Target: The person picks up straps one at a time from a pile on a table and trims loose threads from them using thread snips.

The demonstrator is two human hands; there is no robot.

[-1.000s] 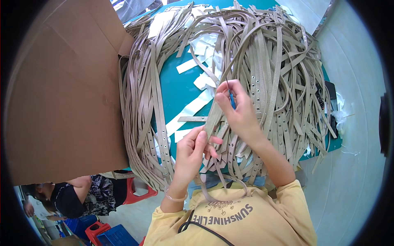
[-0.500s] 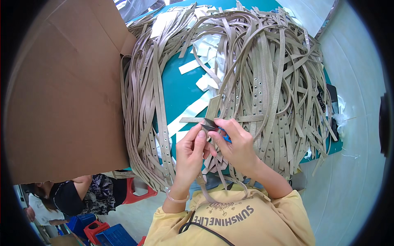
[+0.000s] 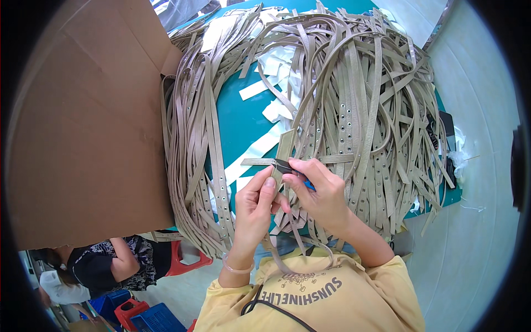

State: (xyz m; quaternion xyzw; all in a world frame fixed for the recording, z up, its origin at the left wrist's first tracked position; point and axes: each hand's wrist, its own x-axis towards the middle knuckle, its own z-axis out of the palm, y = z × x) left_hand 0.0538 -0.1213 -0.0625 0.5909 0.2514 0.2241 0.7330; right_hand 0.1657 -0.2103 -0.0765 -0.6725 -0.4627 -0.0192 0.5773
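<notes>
My left hand [image 3: 253, 209] is closed on the end of a taupe belt strap [image 3: 276, 177], pinched between thumb and fingertips. The strap hangs down below the hand and loops in front of my yellow shirt. Small cutters [image 3: 284, 166] with dark jaws and a blue handle are gripped in my right hand [image 3: 325, 193]. Their jaw tips meet the strap's end just above my left fingertips; whether they have closed on it cannot be made out. Beneath and around both hands lies a heap of similar belts [image 3: 359, 116], many with metal eyelets.
Another bundle of belts [image 3: 191, 138] runs along the left of the teal table [image 3: 235, 122]. White strips [image 3: 263, 145] lie between the heaps. A large cardboard box [image 3: 88, 133] stands at left. Behind it are a person [image 3: 119, 263], a red stool [image 3: 180, 263] and a blue crate [image 3: 157, 318].
The cutters have tilted in my right hand, showing their jaws side-on and more of the strap's end. At lower left, the other person's arm has shifted lower in the picture.
</notes>
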